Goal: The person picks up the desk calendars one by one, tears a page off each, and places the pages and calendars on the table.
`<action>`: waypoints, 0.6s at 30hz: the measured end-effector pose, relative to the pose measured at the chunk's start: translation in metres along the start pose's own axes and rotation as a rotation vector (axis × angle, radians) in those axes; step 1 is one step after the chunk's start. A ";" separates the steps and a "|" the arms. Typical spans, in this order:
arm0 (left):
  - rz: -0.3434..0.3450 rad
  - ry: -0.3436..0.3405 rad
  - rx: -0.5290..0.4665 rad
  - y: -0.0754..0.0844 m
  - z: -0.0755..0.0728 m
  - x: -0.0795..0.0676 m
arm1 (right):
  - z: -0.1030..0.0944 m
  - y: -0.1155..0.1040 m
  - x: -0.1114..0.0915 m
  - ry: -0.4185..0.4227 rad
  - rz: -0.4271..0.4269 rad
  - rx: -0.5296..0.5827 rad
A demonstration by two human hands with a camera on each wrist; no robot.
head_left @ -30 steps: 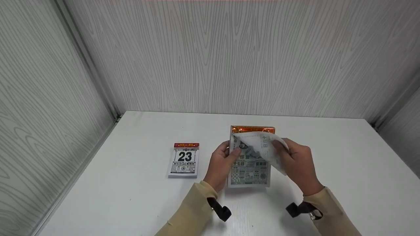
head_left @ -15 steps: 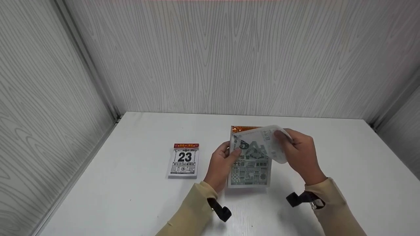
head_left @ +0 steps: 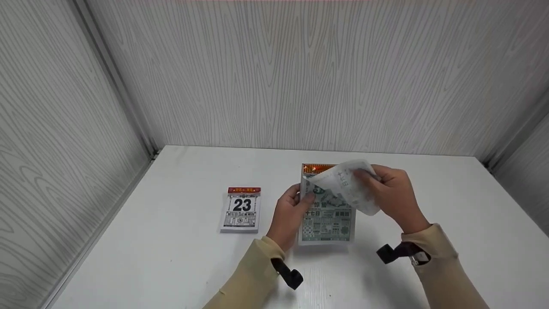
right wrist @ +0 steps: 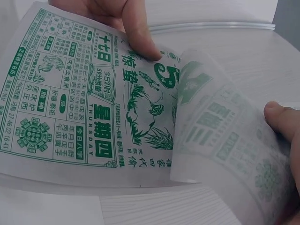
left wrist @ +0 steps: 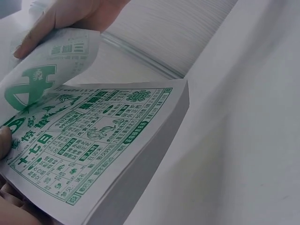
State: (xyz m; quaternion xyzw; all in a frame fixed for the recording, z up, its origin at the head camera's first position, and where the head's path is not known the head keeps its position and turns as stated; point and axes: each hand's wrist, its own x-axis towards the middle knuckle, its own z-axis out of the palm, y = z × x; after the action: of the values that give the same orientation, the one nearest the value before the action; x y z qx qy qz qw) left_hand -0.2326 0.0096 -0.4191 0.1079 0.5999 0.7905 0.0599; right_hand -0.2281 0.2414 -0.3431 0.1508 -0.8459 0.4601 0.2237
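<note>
Tabletop (head_left: 171, 266), smooth and white, spreads under and around a thick calendar pad (head_left: 328, 234) of thin white paper, printed in green below a shiny orange strip (head_left: 311, 168). Well to the left of the pad lies a smaller white calendar block (head_left: 241, 214) with a red header and a bold black "23". Beyond the pad rises a grey wood-grain panel (head_left: 274, 86). A pale, translucent loose-ended sheet (head_left: 343, 185) curls over the pad's upper right, standing in front of part of the printing.

That curl hides the right part of the strip and some of the picture beside the green "5"; whether its far end is joined to the pad cannot be told. The left wrist view cuts off the hand at the pad's near edge, and the fingers beneath are dim. Whether the pad's underside touches the tabletop is unclear.

The pad sits between the hands: the left hand (head_left: 290, 216) grips its left edge, thumb on the printed face, while the right hand (head_left: 395, 195), just beyond its upper right, pinches the sheet between thumb and fingers.
</note>
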 end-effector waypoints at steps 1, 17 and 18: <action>-0.001 0.000 -0.004 0.000 0.000 0.000 | -0.001 0.000 0.000 0.011 0.003 0.007; -0.050 -0.009 -0.024 0.000 0.003 -0.001 | -0.002 0.006 0.004 0.147 -0.011 0.072; -0.046 -0.012 -0.029 0.000 0.004 -0.001 | -0.002 0.007 0.005 0.145 -0.004 0.090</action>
State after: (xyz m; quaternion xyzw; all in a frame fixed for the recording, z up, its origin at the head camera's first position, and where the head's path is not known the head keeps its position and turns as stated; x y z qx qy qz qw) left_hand -0.2309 0.0129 -0.4187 0.0982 0.5901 0.7970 0.0832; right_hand -0.2346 0.2466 -0.3444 0.1287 -0.8056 0.5070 0.2783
